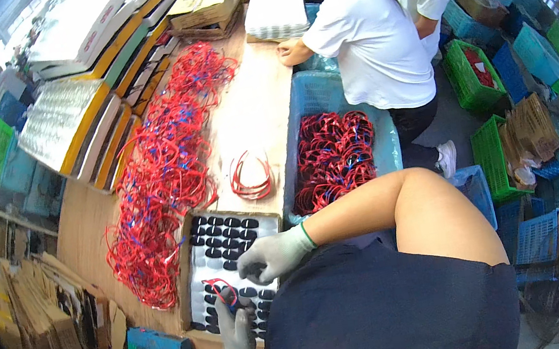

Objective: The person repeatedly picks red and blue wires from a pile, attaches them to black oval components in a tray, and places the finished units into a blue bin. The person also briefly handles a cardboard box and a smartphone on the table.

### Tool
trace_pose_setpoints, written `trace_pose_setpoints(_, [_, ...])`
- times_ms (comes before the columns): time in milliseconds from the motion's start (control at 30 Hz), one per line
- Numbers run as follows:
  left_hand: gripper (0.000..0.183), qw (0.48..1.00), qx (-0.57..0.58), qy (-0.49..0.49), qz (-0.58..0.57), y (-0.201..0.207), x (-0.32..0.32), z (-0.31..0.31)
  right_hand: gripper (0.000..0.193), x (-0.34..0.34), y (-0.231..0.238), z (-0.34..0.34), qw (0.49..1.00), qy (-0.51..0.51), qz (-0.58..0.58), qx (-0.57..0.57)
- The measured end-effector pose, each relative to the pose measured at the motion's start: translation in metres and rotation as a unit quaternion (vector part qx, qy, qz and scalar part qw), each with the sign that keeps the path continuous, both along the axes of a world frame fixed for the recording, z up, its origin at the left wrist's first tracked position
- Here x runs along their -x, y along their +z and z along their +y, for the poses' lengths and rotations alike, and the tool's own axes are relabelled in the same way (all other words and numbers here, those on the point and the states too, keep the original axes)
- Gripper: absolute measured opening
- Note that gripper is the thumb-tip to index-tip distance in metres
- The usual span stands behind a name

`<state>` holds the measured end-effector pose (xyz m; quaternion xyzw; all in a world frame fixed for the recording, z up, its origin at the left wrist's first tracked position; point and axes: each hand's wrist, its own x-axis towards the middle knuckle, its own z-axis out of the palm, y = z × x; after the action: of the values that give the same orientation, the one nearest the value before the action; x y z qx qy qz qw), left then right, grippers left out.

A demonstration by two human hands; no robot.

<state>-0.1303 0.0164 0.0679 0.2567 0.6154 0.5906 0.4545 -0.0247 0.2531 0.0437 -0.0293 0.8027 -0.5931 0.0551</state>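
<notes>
In front of me is a shallow cardboard tray (191,280) with a white insert, holding rows of dark oval lenses (230,244). My left hand (236,335), in a pale glove, grips a red glasses frame (218,287) over the tray's near part. My right hand (271,256), also gloved, hovers over the right side of the tray with its fingers curled and pressed together; whatever they hold is hidden. A few red glasses frames (251,177) lie on the table just beyond the tray.
A long heap of red glasses frames (162,165) covers the left of the wooden table (250,82). At right stands a blue crate (287,145) full of more frames. Stacked trays (73,128) line the far left. Two people in white shirts (374,34) stand beyond the crate.
</notes>
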Motion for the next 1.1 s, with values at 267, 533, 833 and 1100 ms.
trace_pose_setpoints(267, [0.017,0.988,0.060,0.022,0.139,-0.003,-0.017,0.060,0.036,0.005,0.012,-0.014,0.958,-0.209,0.095,0.171])
trace_pose_setpoints(533, [0.020,0.972,0.036,0.000,0.233,0.014,-0.023,0.048,0.026,-0.007,0.026,0.000,0.922,-0.134,-0.131,0.338])
trace_pose_setpoints(833, [0.023,0.986,-0.017,0.038,0.159,0.010,-0.031,0.031,0.027,-0.002,0.009,-0.011,0.861,-0.056,-0.106,0.494])
trace_pose_setpoints(1100, [0.026,0.954,0.000,0.085,0.287,0.016,-0.041,0.034,0.031,-0.006,0.012,-0.020,0.862,-0.075,-0.145,0.480])
